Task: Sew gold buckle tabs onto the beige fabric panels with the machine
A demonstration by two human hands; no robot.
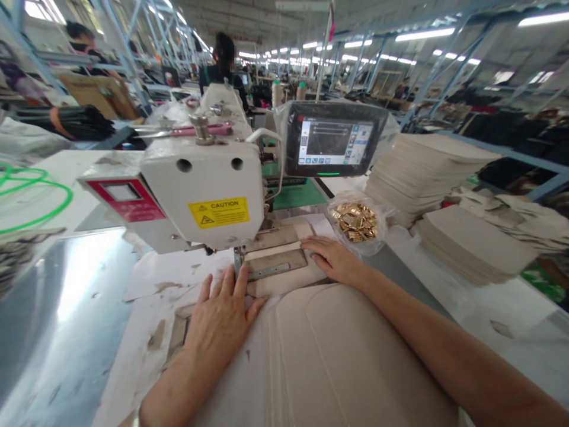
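A white sewing machine head (204,190) with a yellow caution label stands over the work area. Beneath its needle side lies a beige panel (284,284) under a clamp plate (275,265) with a long slot. My left hand (224,314) rests flat with fingers spread, its fingertips at the left end of the clamp plate. My right hand (333,259) lies at the panel's right side, fingers stretched out and touching it near the plate. Closer to me, a stack of beige panels (355,356) with rounded flaps lies between my forearms.
Behind my right hand sits a plastic bag of small gold metal pieces (355,222). A lit control screen (333,142) stands beyond it. Beige panel stacks (427,172) rise at the right. Green tubing (35,196) lies left. A person (222,65) is at the back.
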